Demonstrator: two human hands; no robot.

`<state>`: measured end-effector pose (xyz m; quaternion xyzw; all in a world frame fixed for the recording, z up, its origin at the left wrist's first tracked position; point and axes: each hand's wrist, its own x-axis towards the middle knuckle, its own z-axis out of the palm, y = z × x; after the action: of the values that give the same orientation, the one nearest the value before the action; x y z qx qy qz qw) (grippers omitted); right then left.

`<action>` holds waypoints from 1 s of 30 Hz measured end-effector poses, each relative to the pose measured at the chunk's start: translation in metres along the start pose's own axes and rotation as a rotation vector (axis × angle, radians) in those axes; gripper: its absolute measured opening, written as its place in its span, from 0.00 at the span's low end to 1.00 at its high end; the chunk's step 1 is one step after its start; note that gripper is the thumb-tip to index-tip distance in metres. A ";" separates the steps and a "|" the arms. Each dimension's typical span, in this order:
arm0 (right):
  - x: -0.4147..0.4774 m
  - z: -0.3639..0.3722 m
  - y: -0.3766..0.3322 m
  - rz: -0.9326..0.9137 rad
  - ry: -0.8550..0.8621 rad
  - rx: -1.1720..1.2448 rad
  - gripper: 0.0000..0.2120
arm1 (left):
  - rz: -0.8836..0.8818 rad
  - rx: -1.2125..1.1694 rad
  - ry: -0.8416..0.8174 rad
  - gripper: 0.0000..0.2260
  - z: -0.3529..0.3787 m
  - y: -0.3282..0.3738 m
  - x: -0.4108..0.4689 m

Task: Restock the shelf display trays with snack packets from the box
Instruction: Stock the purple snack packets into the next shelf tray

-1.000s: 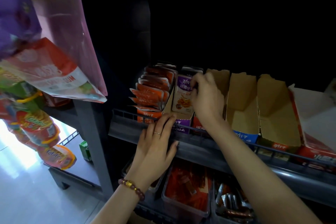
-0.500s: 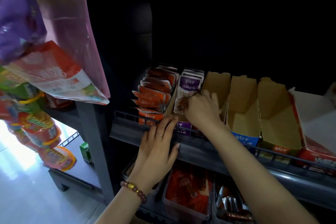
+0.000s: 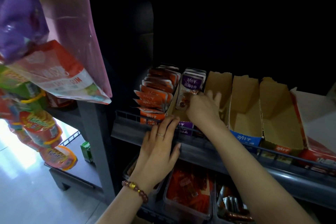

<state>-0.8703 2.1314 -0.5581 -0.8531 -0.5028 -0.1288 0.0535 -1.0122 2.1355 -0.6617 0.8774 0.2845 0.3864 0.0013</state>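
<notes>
Left hand [image 3: 160, 145]: flat, fingers straight, resting on the shelf rail [image 3: 127, 125].
Right hand [image 3: 203, 109]: curled round the front of the purple packets [image 3: 191, 83] (upright, at its 11 o'clock).
Packets' place: second cardboard tray [image 3: 172, 104], orange packets [image 3: 156, 94] at 9 o'clock.

Matt cardboard trays [image 3: 244, 107]; glossy foil packets [image 3: 190, 85]
</notes>
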 end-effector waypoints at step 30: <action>-0.007 -0.001 0.002 -0.020 0.137 0.028 0.28 | -0.003 -0.011 -0.026 0.27 -0.003 0.001 0.000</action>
<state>-0.8723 2.1246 -0.5588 -0.8362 -0.5084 -0.1804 0.0982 -1.0139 2.1344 -0.6590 0.8818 0.2836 0.3767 0.0106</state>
